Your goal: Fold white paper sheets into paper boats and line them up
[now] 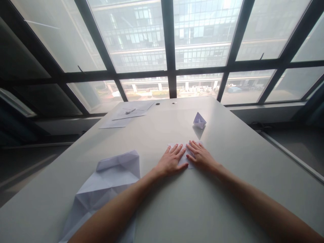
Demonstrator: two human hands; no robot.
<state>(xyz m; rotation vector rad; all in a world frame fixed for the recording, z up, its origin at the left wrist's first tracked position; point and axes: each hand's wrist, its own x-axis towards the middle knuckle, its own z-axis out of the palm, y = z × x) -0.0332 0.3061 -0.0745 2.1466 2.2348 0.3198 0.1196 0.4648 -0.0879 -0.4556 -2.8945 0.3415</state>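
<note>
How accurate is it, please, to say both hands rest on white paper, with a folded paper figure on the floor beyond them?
The head view shows the folded paper figure on the table, not the floor; left hand and right hand do rest on white paper.

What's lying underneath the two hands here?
A piece of white paper lies on the table under the left hand and right hand. Parts show between and around them; the area they cover, including any folds there, cannot be seen.
</note>
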